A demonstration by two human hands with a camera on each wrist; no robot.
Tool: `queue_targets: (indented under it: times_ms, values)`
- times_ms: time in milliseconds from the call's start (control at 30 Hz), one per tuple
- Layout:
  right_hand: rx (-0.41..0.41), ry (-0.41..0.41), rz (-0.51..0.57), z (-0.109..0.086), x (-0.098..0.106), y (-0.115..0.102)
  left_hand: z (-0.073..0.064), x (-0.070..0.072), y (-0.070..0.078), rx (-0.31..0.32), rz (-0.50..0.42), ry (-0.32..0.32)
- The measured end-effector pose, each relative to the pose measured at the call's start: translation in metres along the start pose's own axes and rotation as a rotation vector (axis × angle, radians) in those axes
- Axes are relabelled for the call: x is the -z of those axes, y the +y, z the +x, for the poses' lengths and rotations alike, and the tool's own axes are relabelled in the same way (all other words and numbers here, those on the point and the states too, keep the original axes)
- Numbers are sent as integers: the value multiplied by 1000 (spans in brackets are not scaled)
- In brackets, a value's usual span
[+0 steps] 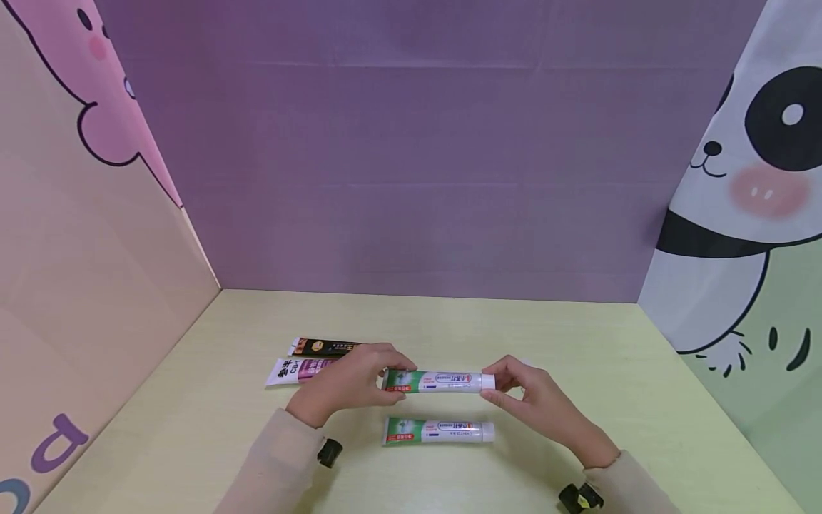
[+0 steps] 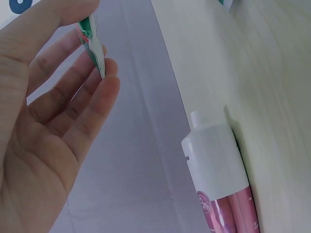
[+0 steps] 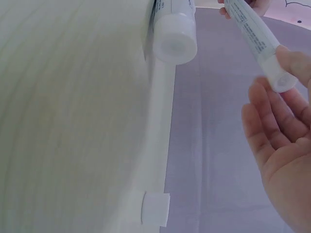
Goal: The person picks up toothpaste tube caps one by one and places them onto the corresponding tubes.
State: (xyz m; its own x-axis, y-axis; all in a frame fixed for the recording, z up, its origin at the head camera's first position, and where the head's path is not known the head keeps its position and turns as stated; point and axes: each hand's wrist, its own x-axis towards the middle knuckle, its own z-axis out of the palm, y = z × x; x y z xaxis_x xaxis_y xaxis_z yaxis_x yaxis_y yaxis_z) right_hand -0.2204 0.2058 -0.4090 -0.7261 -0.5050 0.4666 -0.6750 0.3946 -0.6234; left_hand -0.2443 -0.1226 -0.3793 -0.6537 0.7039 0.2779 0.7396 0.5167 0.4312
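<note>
A green and white toothpaste tube is held level above the table between both hands. My left hand pinches its flat green end between thumb and fingers; in the left wrist view that end shows edge-on in the left hand. At the white cap, the thumb and fingers of my right hand grip the tube. A second, similar toothpaste tube lies on the table nearer to me, its cap pointing right. Behind the left hand lie a black tube and a white and purple tube, both partly hidden.
The pale table meets a purple back wall and printed side panels, a panda on the right panel. A pink tube with a white top appears in the left wrist view. A small white piece shows in the right wrist view.
</note>
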Motion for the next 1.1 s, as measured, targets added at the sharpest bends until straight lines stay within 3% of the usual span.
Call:
queue_targets:
  times_ms: [367, 633, 1100]
  values:
    - [-16, -3, -75, -1, 1, 0, 1, -3, 1, -11, 26, -18]
    - [-11, -23, -69, 1, 1, -1, 1, -5, 1, -47, 46, -7]
    - [-158, -147, -58, 1, -5, 3, -1, -18, -2, 70, 49, -111]
